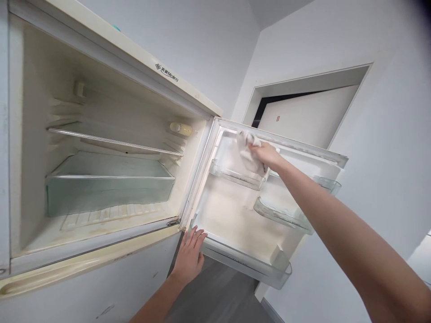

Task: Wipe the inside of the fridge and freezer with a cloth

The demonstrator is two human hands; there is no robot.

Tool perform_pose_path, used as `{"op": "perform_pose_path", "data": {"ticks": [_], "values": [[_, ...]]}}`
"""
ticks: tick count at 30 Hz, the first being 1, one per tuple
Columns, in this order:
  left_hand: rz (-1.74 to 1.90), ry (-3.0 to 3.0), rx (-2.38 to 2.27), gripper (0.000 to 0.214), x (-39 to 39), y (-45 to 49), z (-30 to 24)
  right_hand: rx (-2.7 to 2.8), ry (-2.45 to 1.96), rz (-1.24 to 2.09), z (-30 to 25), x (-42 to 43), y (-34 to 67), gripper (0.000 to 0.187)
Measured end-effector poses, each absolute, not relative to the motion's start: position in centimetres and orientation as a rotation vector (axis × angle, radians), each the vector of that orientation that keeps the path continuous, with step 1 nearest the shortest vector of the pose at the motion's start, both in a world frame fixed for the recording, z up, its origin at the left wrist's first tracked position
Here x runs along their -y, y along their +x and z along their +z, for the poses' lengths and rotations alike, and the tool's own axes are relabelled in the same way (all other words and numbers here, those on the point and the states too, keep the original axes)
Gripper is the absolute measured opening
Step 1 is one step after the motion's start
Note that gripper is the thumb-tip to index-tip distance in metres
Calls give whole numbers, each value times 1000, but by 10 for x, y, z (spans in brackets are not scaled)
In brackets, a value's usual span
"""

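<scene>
the right hand [267, 156] grasped one cloth [245, 150] in its fingers, far left at the door [232, 208] with four bins [237, 178]; the left hand [189, 258], fingers loosely spread, lay by the near bin's [242, 264] left end.

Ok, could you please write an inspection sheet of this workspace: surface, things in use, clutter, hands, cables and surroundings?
Surface: cream plastic inner panel of the open fridge door; the ribbed cream compartment floor shows yellowish stains.
Things in use: crumpled whitish cloth, by the upper clear plastic door shelf nearest the hinge.
Clutter: small teal object atop the cream fridge, mostly hidden.
Hands: right hand grips the cloth; left hand, fingers slightly spread, is at the door's lower hinge-side corner.
Cables: nothing seen.
Surroundings: plain white walls, grey floor, white room door apparently ajar.
</scene>
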State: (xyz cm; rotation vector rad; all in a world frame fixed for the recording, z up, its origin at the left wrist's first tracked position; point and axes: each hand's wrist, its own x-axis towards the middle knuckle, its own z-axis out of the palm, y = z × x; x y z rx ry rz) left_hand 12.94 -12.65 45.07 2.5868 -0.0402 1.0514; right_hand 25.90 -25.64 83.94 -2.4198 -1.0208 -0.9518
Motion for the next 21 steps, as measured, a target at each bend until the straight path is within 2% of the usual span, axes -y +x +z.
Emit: {"op": "perform_pose_path", "data": {"ticks": [3, 6, 10, 15, 18, 21], "values": [[1062, 2601, 35, 63, 127, 131, 450, 736, -1992, -859, 846, 240, 252, 42], [1066, 2609, 41, 64, 127, 130, 450, 777, -1801, -874, 836, 207, 239, 46], [1077, 2606, 44, 65, 126, 129, 449, 1074, -1997, -889, 806, 160, 222, 61], [1063, 2625, 45, 67, 123, 129, 448, 978, -2324, -859, 776, 141, 208, 77], [1071, 2628, 49, 65, 124, 130, 448, 938, -2439, -835, 774, 150, 206, 72], [1080, 2622, 40, 63, 125, 132, 448, 1002, -2567, -764, 781, 163, 209, 52]]}}
